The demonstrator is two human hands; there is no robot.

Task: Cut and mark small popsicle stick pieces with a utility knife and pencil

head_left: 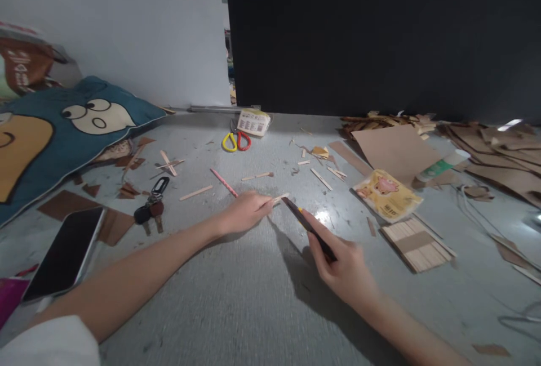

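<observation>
My left hand (247, 210) is closed on a short popsicle stick (280, 198), whose pale end sticks out to the right of the fingertips. In my right hand (342, 262) is a dark utility knife (310, 225) with a bit of yellow on it. The knife's tip meets or nearly meets the end of the stick; I cannot tell which. A pink striped pencil (224, 182) lies just behind my left hand. Farther back, loose popsicle sticks (321, 179) and cut pieces are scattered on the grey tabletop (220, 309).
On the right are a bundle of popsicle sticks (418, 244), a yellow packet (386, 196), a glue stick (443, 166) and brown cardboard (393, 149). Scissors (235, 141) lie at the back. To the left are keys (150, 208), a phone (65, 253) and a blue cushion (54, 141).
</observation>
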